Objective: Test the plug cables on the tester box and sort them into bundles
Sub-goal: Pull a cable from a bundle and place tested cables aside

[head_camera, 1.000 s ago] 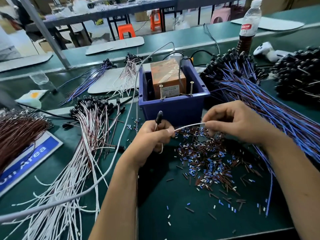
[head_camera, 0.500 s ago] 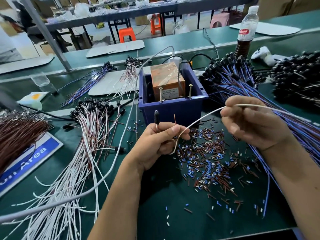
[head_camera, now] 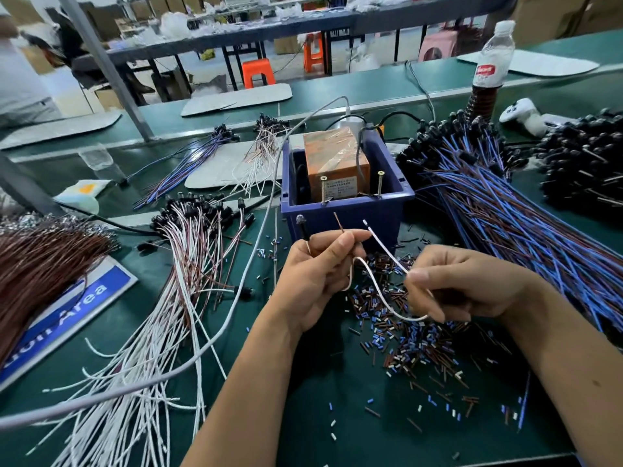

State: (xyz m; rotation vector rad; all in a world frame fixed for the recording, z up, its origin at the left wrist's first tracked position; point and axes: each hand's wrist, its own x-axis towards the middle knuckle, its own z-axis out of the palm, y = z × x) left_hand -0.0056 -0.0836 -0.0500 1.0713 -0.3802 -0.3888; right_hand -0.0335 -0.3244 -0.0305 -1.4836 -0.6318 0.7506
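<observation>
Risk: left hand (head_camera: 315,278) pinches thin brown lead (head_camera: 338,223) and black plug (head_camera: 301,224); right hand (head_camera: 462,286) pinches white lead (head_camera: 377,242). Bare tips sit just below two upright screws (head_camera: 323,190) on blue plastic tester box (head_camera: 347,210). A loose pinch could let the springy white lead flick off its screw.

Label print on the orange tester (head_camera: 337,160) too small to read, its lower half hidden inside the blue bin (head_camera: 347,214), sign (head_camera: 64,318) cut off at the left edge, brown bundle (head_camera: 37,264) likewise, perhaps plugs in the blurred black heap (head_camera: 583,163).

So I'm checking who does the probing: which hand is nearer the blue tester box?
Left. The left hand sits just in front of the blue tester box, its wire tips close to the front wall. The right hand is farther toward the person's right.
</observation>
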